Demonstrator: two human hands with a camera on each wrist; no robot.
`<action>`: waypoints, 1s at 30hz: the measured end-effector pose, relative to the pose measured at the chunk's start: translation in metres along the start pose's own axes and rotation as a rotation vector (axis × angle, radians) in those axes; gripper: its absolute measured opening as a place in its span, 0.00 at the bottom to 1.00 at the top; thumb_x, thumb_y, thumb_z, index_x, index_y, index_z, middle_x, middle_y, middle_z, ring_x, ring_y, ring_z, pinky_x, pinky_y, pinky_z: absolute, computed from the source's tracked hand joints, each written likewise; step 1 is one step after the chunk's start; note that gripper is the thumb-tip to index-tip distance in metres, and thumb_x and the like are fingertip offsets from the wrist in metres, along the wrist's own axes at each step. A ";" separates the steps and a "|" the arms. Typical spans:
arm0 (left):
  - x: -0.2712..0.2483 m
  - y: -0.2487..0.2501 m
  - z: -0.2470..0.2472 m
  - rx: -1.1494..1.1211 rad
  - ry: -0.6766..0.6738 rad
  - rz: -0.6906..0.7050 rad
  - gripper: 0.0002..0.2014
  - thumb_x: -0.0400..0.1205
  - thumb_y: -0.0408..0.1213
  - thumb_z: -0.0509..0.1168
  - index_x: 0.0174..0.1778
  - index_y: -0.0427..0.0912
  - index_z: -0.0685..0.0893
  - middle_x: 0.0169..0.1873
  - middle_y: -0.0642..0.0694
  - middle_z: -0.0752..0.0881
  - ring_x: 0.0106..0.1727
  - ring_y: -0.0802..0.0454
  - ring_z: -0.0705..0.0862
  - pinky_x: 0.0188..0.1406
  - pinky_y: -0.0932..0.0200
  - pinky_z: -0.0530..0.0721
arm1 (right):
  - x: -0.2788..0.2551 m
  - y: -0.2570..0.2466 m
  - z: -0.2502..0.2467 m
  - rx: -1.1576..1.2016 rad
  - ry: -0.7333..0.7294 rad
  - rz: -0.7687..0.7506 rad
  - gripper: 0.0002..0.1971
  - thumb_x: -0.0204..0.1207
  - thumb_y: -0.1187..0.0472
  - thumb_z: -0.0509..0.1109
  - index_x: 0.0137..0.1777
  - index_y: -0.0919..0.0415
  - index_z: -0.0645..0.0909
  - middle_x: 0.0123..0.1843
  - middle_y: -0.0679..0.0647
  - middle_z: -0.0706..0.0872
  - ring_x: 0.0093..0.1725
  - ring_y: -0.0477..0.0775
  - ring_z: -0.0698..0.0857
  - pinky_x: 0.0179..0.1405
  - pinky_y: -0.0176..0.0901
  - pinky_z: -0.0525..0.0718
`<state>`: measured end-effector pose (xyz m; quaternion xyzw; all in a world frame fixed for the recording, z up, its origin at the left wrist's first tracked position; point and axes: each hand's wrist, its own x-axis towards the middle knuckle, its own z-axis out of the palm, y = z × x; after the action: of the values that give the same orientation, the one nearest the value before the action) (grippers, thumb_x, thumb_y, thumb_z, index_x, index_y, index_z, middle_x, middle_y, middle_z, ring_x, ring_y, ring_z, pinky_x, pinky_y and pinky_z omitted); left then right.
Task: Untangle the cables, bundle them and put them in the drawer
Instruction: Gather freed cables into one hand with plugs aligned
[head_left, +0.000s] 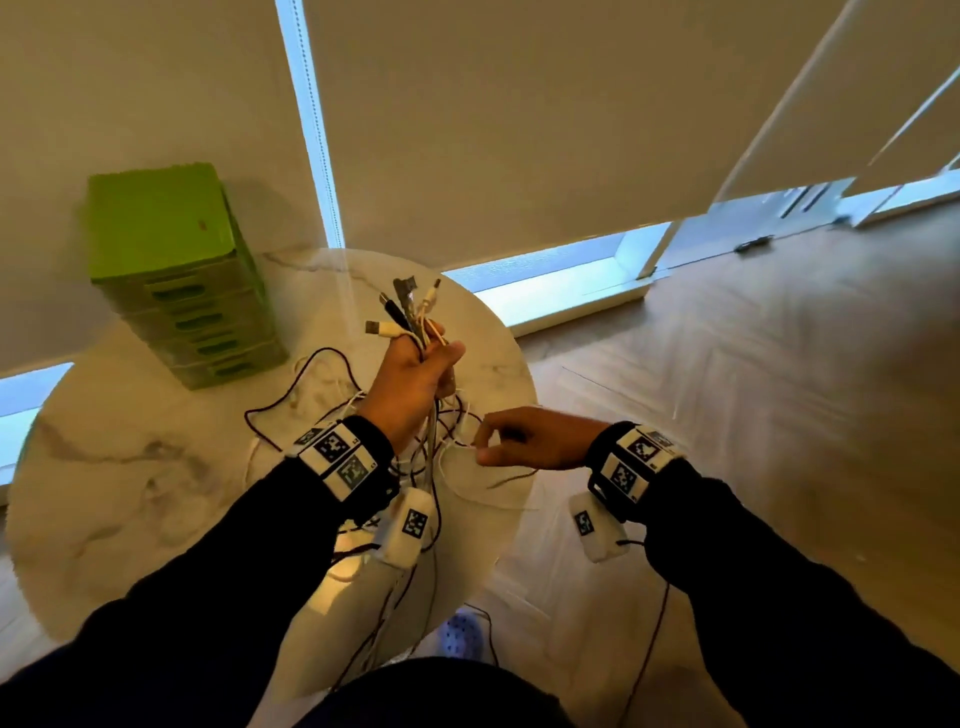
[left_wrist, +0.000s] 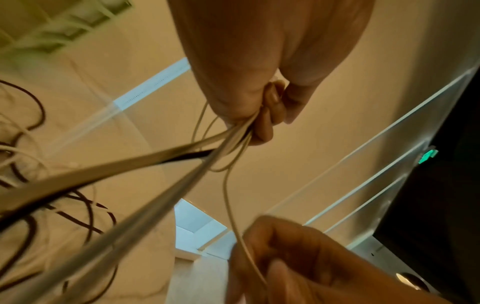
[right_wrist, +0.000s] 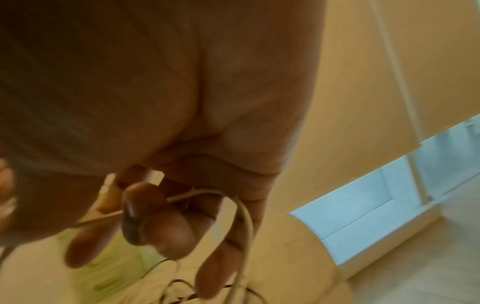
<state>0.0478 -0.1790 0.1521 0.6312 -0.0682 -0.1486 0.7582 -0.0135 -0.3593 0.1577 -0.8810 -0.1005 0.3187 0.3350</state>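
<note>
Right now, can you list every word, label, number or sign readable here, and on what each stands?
No readable text.
Green drawer unit: small red mark on its top, too blurred to read.
Wrist bands: black-and-white square marker patterns; small characters beside them too small to read.

Interior dim and warm-toned; cold blue daylight enters only through gaps beside and below the blinds (head_left: 545, 130), with mild glare on the table (head_left: 130, 467) just under them. Head view bends straight lines toward its edges. Both wrist views are soft and motion-blurred, with the nearest cables (left_wrist: 109, 236) out of focus.
</note>
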 end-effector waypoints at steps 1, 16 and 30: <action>0.002 0.000 0.008 0.021 -0.021 -0.001 0.15 0.88 0.28 0.63 0.39 0.48 0.70 0.25 0.52 0.63 0.26 0.56 0.62 0.26 0.61 0.67 | -0.011 0.013 -0.003 -0.047 0.034 0.022 0.11 0.84 0.46 0.66 0.53 0.52 0.84 0.36 0.38 0.84 0.32 0.37 0.77 0.37 0.27 0.73; -0.006 -0.007 0.072 -0.102 -0.202 -0.308 0.17 0.91 0.51 0.56 0.40 0.46 0.74 0.26 0.52 0.65 0.25 0.56 0.59 0.25 0.60 0.58 | -0.085 0.186 0.045 -0.183 0.186 0.757 0.31 0.77 0.47 0.71 0.80 0.49 0.71 0.78 0.54 0.76 0.76 0.58 0.76 0.75 0.54 0.75; 0.001 -0.019 0.073 -0.146 -0.151 -0.258 0.17 0.93 0.48 0.53 0.42 0.43 0.74 0.28 0.49 0.73 0.29 0.55 0.72 0.28 0.62 0.72 | -0.034 0.042 0.032 0.446 0.268 -0.061 0.12 0.86 0.54 0.66 0.61 0.64 0.79 0.53 0.66 0.89 0.52 0.64 0.90 0.56 0.54 0.90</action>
<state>0.0250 -0.2513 0.1472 0.5649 -0.0324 -0.2963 0.7695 -0.0619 -0.3872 0.1289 -0.8162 -0.0089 0.2030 0.5408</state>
